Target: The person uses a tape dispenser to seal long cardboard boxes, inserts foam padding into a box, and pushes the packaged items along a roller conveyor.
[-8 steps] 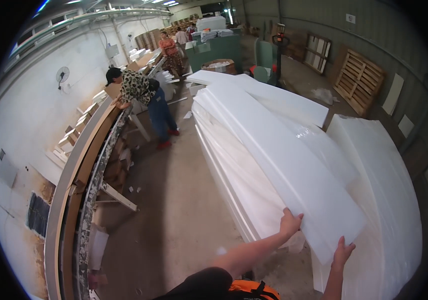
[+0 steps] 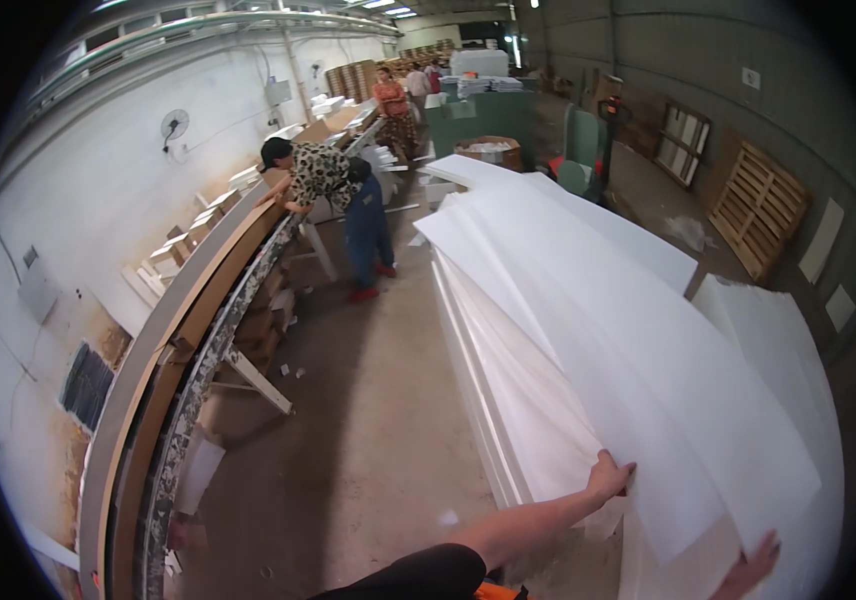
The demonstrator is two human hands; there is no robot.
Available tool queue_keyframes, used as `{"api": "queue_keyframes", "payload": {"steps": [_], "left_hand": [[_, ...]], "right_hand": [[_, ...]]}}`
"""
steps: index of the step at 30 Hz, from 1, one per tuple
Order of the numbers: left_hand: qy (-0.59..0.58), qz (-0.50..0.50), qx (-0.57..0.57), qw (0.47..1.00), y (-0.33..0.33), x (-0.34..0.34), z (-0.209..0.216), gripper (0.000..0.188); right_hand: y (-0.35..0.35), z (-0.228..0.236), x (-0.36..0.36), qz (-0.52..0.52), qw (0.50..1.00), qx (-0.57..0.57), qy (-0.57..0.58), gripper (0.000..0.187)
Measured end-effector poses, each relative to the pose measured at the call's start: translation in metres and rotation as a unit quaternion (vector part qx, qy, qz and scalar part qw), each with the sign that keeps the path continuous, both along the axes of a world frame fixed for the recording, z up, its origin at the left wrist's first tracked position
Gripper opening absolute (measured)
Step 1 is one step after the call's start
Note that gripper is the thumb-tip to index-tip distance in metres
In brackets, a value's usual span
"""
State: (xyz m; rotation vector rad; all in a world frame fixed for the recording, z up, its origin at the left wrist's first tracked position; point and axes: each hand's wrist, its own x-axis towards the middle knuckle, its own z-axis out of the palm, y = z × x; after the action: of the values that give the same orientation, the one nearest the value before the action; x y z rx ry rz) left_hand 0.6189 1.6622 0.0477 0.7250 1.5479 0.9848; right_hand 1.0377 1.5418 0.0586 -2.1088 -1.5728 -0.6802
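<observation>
Standing at the long desk (image 2: pixel 198 300) on the left, a person (image 2: pixel 343 200) bends over it; pallets (image 2: pixel 758 205) lean on the right wall. The left hand (image 2: pixel 610 478) grips the near edge of the top sheet (image 2: pixel 608 330) on the white stack (image 2: pixel 488 400). The right hand (image 2: pixel 748 570) presses flat, fingers open, under that edge. Since the earlier frame, the sheet is lifted higher.
</observation>
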Motion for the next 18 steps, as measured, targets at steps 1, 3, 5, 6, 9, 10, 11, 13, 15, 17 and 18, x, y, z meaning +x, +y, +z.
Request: {"api": "queue_keyframes", "payload": {"steps": [1, 3, 5, 6, 9, 10, 11, 13, 15, 17, 18], "left_hand": [[-0.025, -0.035, 0.010, 0.999, 0.003, 0.001, -0.006, 0.058], [-0.005, -0.124, -0.014, 0.992, 0.004, -0.031, -0.007, 0.075], [0.149, -0.083, 0.019, 0.985, -0.010, -0.045, 0.007, 0.082], [0.303, -0.042, 0.045, 0.951, -0.021, -0.055, 0.015, 0.089], [-0.151, -0.103, 0.123, 0.975, -0.057, -0.128, 0.072, 0.095], [-0.148, -0.063, 0.126, 0.979, -0.070, -0.151, 0.079, 0.095], [-0.252, -0.060, 0.190, 0.947, -0.085, -0.174, 0.084, 0.096], [-0.382, -0.027, 0.315, 0.868, -0.123, -0.218, 0.098, 0.095], [-0.424, 0.036, 0.421, 0.801, -0.172, -0.277, 0.114, 0.091], [-0.302, 0.141, 0.458, 0.824, -0.238, -0.342, 0.115, 0.091], [-0.260, 0.204, 0.446, 0.832, -0.285, -0.368, 0.123, 0.090]], "right_hand": [[0.013, 0.007, -0.035, 0.118, 0.926, 0.351, 0.073, 0.065], [0.000, 0.056, -0.028, 0.173, 0.803, 0.351, 0.450, 0.066], [-0.010, 0.074, -0.020, 0.196, 0.570, 0.290, 0.743, 0.067], [-0.010, 0.067, -0.018, 0.216, 0.569, 0.281, 0.742, 0.067], [0.011, 0.018, -0.027, 0.172, 0.694, 0.221, 0.663, 0.064], [0.027, 0.012, -0.045, 0.198, 0.688, 0.192, 0.671, 0.064], [0.036, 0.011, -0.078, 0.204, 0.587, 0.185, 0.761, 0.064], [0.055, 0.002, -0.111, 0.247, 0.429, 0.098, 0.863, 0.065], [0.087, -0.006, -0.176, 0.303, 0.476, 0.008, 0.825, 0.068], [0.107, -0.011, -0.251, 0.401, 0.514, -0.093, 0.752, 0.070], [0.125, -0.029, -0.268, 0.477, 0.596, -0.131, 0.633, 0.068]]}}
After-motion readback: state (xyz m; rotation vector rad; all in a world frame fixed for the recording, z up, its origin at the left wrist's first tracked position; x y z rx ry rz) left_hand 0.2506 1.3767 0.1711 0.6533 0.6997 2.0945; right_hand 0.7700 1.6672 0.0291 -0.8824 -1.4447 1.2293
